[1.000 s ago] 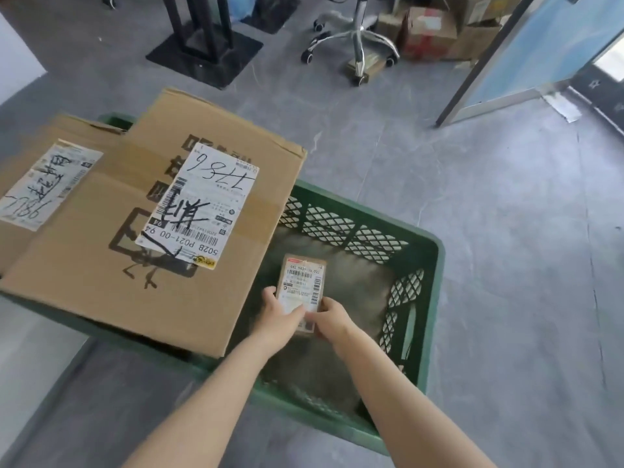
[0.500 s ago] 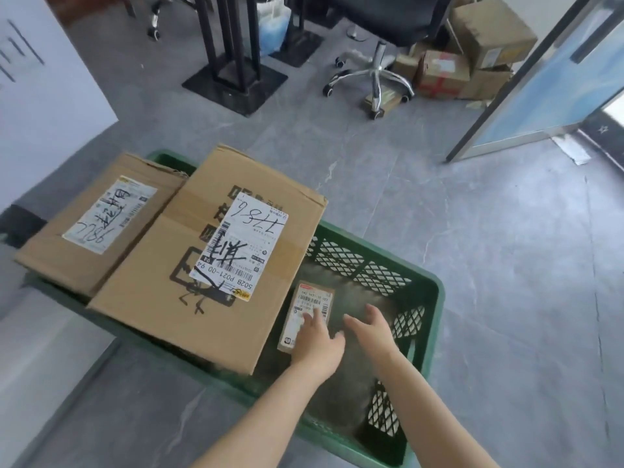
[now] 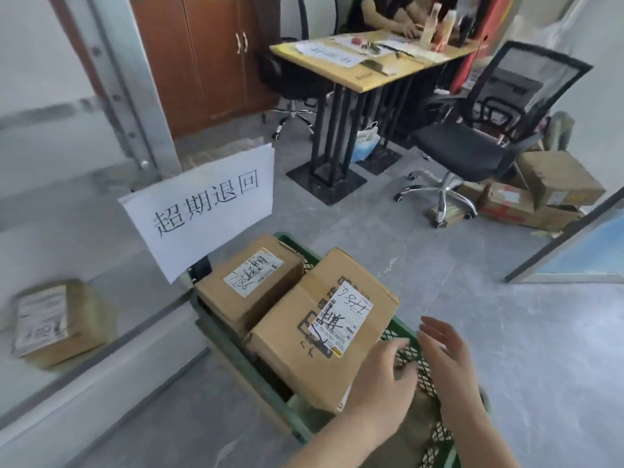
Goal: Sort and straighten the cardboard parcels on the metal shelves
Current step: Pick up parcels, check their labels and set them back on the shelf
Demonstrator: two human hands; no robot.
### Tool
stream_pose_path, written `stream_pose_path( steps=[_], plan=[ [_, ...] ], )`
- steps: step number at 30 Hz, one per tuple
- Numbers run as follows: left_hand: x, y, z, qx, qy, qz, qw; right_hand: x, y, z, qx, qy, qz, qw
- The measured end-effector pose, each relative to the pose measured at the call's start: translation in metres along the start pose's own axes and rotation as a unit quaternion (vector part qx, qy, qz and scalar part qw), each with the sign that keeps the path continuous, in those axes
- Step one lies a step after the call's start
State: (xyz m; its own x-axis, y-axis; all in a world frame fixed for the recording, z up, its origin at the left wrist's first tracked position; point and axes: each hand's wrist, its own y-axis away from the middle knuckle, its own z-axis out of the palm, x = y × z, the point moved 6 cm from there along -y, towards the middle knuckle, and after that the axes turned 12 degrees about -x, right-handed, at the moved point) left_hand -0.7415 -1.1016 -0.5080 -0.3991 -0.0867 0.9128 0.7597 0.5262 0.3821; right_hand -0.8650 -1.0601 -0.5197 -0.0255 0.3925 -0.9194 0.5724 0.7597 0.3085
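A green crate (image 3: 236, 352) sits on the grey floor at 6 o'clock, carrying 2 cardboard parcels side by side and touching: the larger parcel (image 3: 320, 332) on the right, the smaller parcel (image 3: 248, 287) toward 11 o'clock from it. The left hand (image 3: 381, 393) hovers just beside the larger parcel's near corner, fingers spread and released, grasping nothing. The right hand (image 3: 445, 356) is flat and empty above the crate's mesh wall. A third parcel (image 3: 57, 324) lies on the metal shelf (image 3: 101, 231) at 9 o'clock.
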Motion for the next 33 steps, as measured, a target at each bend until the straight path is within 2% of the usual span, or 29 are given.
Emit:
stream_pose_path(
  steps=[5, 10, 21, 28, 33],
  plan=[
    [-0.028, 0.053, -0.086, 0.131, 0.067, 0.017, 0.989, -0.048, 0.004, 0.102, -0.101, 0.027, -0.046, 0.993],
    [-0.08, 0.129, -0.177, 0.262, 0.106, 0.005, 0.959, -0.069, 0.028, 0.22, -0.198, 0.085, -0.075, 0.974],
    [-0.201, 0.274, -0.316, 0.435, 0.122, -0.097, 0.887, -0.062, 0.092, 0.448, -0.383, 0.191, -0.075, 0.901],
    [-0.266, 0.305, -0.398, 0.433, 0.091, -0.184, 0.878, -0.049, 0.078, 0.553, -0.398, 0.285, -0.033, 0.871],
    [-0.301, 0.287, -0.428, 0.395, 0.121, -0.211, 0.886, -0.018, 0.046, 0.593, -0.397, 0.276, 0.052, 0.874]
  ],
)
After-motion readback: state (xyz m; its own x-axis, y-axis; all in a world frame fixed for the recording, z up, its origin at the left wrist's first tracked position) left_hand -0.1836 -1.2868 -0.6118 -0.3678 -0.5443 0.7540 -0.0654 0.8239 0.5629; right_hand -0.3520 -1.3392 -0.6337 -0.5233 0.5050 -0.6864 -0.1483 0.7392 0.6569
